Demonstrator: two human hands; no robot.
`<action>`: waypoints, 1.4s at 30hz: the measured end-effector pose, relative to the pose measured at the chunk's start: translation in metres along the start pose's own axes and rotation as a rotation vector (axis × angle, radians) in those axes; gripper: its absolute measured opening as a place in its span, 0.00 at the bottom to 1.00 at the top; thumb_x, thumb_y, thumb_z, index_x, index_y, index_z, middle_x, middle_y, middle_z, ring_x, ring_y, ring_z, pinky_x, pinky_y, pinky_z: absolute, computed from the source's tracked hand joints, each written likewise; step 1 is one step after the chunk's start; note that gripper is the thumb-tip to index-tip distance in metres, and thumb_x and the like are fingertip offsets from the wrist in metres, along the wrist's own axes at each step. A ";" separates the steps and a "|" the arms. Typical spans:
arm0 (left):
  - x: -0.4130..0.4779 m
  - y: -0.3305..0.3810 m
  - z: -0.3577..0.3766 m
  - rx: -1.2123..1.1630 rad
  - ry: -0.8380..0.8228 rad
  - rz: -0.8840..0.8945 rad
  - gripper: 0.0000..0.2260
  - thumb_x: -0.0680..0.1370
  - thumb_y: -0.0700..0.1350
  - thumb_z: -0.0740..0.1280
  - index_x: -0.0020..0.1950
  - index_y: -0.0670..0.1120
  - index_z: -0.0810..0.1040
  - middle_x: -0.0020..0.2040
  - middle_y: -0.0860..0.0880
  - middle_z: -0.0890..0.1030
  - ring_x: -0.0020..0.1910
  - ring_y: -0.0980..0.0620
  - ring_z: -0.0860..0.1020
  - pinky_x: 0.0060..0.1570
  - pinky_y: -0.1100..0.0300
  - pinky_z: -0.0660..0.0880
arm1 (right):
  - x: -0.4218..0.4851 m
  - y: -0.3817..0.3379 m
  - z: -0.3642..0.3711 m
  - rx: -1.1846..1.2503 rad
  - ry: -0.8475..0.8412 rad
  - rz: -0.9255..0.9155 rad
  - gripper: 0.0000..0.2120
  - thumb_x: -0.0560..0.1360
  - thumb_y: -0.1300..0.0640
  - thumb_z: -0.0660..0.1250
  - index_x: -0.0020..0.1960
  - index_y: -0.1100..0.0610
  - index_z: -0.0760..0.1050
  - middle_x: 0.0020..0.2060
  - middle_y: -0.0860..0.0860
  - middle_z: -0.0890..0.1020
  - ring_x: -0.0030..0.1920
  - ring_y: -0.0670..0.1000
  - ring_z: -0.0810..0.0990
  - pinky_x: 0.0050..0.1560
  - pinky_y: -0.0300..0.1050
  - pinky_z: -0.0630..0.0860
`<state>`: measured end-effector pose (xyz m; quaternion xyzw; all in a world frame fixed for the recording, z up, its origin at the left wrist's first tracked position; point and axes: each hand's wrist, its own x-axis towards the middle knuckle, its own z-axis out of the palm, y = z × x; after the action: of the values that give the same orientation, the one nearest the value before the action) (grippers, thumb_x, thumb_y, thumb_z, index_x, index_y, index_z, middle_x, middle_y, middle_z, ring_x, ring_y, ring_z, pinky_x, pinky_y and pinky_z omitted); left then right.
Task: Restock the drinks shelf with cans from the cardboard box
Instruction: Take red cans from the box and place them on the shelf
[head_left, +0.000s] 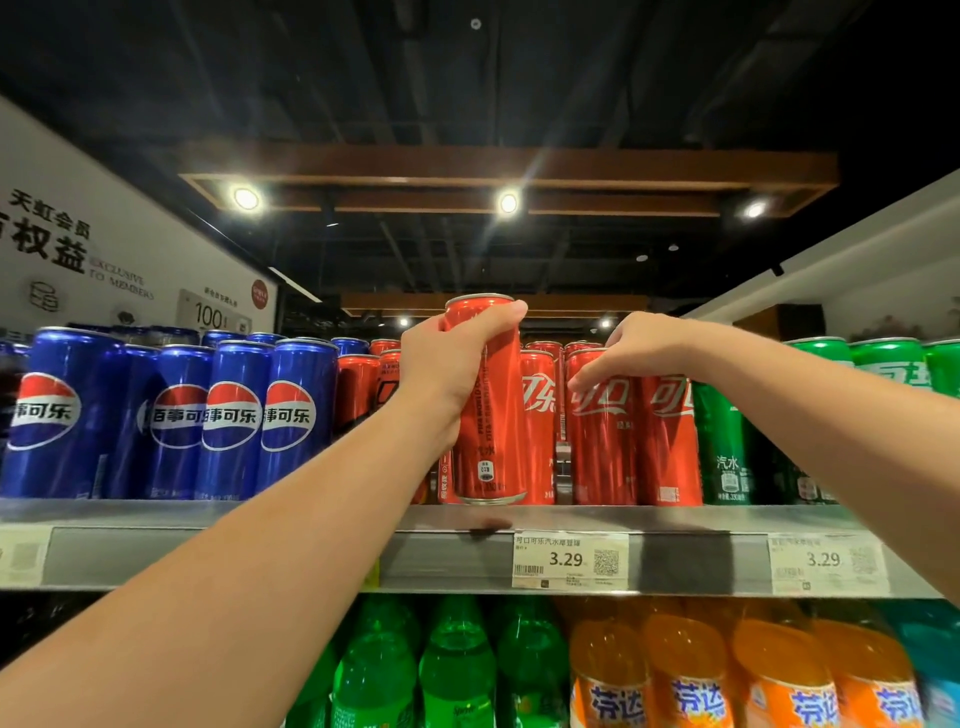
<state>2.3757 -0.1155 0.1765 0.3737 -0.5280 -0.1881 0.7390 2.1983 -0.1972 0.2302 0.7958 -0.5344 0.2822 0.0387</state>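
Left hand (447, 371): grips an upright red can (491, 426) at the front edge of the shelf (311, 551).
Right hand (641, 348): fingers curl over the top of a shelved red can (602, 441), just beside.
Neighbours: blue cans (234, 415) towards the left edge, green cans (727, 441) towards the right.

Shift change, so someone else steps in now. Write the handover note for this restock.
Left hand: grips an upright red can at the front edge of the shelf, in the red section; not released.
Right hand: lies over the tops of the shelved red cans, fingers bent over one; whether it grips is unclear.
Done: the red row looks nearly full, between the blue cans and the green cans.
Left: seat and release the held can, then fetch more. The cardboard box is out of view.
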 end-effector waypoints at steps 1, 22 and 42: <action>0.000 0.000 0.000 0.001 -0.005 0.000 0.21 0.67 0.58 0.75 0.54 0.51 0.75 0.46 0.48 0.83 0.44 0.49 0.83 0.46 0.51 0.80 | -0.004 -0.003 -0.002 -0.051 0.045 -0.018 0.36 0.62 0.30 0.70 0.60 0.55 0.76 0.56 0.51 0.81 0.57 0.56 0.79 0.66 0.58 0.69; -0.010 0.013 0.053 -0.202 -0.280 0.084 0.24 0.69 0.59 0.65 0.60 0.48 0.77 0.52 0.43 0.81 0.46 0.49 0.81 0.38 0.55 0.79 | -0.086 0.008 0.042 1.233 -0.268 -0.341 0.22 0.66 0.61 0.74 0.59 0.61 0.76 0.53 0.59 0.83 0.54 0.59 0.83 0.55 0.56 0.79; -0.017 -0.007 0.095 -0.042 -0.387 0.054 0.28 0.62 0.55 0.73 0.60 0.47 0.75 0.48 0.45 0.83 0.43 0.48 0.83 0.43 0.50 0.80 | -0.104 0.051 0.031 1.151 -0.077 -0.231 0.16 0.71 0.60 0.71 0.58 0.62 0.76 0.50 0.58 0.83 0.51 0.57 0.84 0.55 0.52 0.80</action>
<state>2.2824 -0.1425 0.1761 0.3007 -0.6662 -0.2473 0.6361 2.1387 -0.1443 0.1408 0.7515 -0.2061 0.4917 -0.3886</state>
